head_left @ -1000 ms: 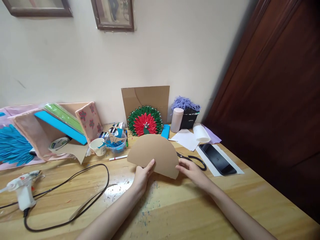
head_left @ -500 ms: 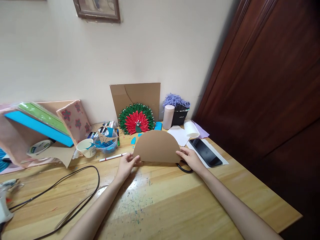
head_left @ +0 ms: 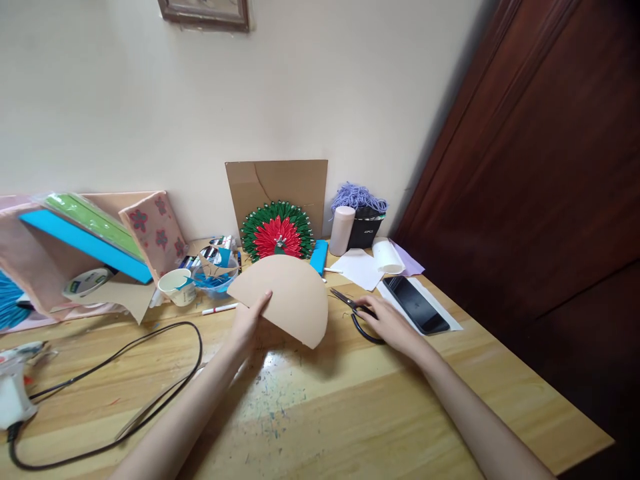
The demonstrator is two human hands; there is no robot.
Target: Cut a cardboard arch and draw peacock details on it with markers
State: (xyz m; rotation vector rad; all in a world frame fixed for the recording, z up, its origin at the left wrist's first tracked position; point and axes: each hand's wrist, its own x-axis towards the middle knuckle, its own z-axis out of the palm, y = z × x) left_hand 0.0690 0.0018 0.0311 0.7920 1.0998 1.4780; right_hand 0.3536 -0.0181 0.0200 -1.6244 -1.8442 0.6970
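Head cam, the only view I've got: my left hand [head_left: 249,322] is pinching the cardboard half-circle [head_left: 285,297] at its straight edge, thumb on top, holding it tilted just above the table [head_left: 350,413]. My right hand [head_left: 387,325] is lying on the scissors [head_left: 356,313], fingers loosely curled over the black handles; I can't tell if they're actually through the loops. The scissors are lying flat just right of the cardboard, with the phone [head_left: 416,305] close beside them on white paper.

What's bugging me: a one-handed edge pinch is floppy, so the half-circle could be sagging or sliding out. And the scissor tips are pointing toward the cardboard, so a sloppy lift might be nicking it or bumping the phone.
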